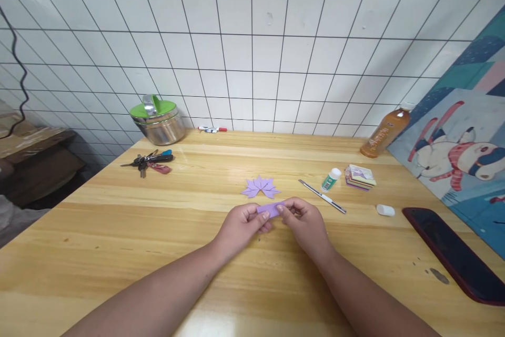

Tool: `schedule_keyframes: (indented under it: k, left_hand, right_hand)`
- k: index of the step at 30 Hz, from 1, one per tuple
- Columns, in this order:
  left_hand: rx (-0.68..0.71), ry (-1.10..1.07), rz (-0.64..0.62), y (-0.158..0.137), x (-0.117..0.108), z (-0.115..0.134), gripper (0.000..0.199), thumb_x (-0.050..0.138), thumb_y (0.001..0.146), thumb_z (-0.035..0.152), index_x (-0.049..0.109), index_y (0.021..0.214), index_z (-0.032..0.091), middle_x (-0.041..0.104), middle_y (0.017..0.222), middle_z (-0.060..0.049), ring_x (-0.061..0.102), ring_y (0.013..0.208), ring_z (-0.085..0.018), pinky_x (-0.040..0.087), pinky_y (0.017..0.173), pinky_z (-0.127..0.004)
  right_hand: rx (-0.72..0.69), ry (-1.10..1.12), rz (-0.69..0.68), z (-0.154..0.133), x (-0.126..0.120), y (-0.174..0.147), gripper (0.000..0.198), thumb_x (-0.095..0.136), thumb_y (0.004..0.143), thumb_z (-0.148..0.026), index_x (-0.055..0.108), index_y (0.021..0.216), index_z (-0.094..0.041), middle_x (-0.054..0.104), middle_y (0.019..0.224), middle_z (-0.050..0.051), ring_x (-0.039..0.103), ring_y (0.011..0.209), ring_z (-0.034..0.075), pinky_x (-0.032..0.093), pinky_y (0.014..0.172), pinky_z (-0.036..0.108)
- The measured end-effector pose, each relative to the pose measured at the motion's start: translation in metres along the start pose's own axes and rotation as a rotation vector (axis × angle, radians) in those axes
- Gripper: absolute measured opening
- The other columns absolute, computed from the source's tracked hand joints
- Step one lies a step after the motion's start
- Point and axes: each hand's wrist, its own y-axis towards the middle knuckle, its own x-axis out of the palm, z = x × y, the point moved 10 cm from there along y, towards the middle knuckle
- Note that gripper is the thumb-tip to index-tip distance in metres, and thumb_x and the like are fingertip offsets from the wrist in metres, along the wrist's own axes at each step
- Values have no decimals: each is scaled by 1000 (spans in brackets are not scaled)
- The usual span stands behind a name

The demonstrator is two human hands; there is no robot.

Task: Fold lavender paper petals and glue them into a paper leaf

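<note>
A folded strip of purple paper [270,210] is held between my two hands above the wooden table. My left hand [245,222] pinches its left end, thumb on top and fingers beneath. At the right end, the thumb and fingers of my right hand [305,221] close on the same paper. Just beyond the hands lies a purple folded-paper piece [260,187] with several points spread like a half flower. To its right rests a slim silver utility knife [322,196], apart from my right hand.
A glue stick [330,180], a stack of paper [360,176], a white cap [385,210] and a dark phone [453,253] lie at right. Behind them leans a tea bottle [385,131]. Keys [150,161], a green-lidded steel pot [158,121] and a marker [212,129] are at left and back.
</note>
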Motion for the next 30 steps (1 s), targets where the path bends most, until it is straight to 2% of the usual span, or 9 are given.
schedule_keyframes:
  k: [4,10,13,16,20,25,30]
  left_hand:
    - [-2,60,3,1,-2,-4,34,58,77,47,64,83,13,70,71,-7,64,66,-18,48,60,-27]
    - [59,165,6,-1,-2,4,31,57,78,45,63,72,15,68,67,-4,61,61,-16,44,57,-24]
    - [96,188,63,-1,-7,10,29,56,78,42,63,68,16,66,63,-2,59,59,-15,42,56,-22]
    - [131,150,100,-2,-11,14,28,56,79,41,63,69,16,65,63,0,57,60,-14,41,57,-21]
    - [187,208,99,-4,-11,19,28,53,81,40,62,70,16,63,65,0,56,62,-14,41,58,-22]
    - [224,367,116,-6,-11,28,28,51,83,39,63,69,17,64,66,0,56,62,-14,39,58,-22]
    - [207,352,96,-4,-9,28,29,50,83,38,63,69,17,66,67,0,58,63,-15,39,58,-22]
  right_hand:
    - [0,-14,-5,-1,1,-1,22,60,75,-39,65,71,-18,66,66,2,55,58,14,43,55,24]
    - [2,-14,3,1,-1,0,22,60,75,-39,64,68,-18,65,65,2,56,59,14,45,57,25]
    - [17,75,-30,-1,5,-2,25,64,72,-40,66,85,-18,67,76,4,58,64,15,47,57,25]
    - [100,172,-148,2,22,-6,38,69,67,-39,63,98,-20,67,85,5,61,71,17,49,56,25]
    - [240,257,-229,14,36,-11,32,68,68,-42,66,88,-18,69,77,5,64,76,19,49,55,24]
    - [288,352,-213,18,36,-12,31,71,66,-40,69,88,-18,70,80,5,63,77,17,48,59,23]
    - [331,403,-145,19,27,-10,28,75,60,-39,68,76,-17,67,73,3,59,68,14,48,60,24]
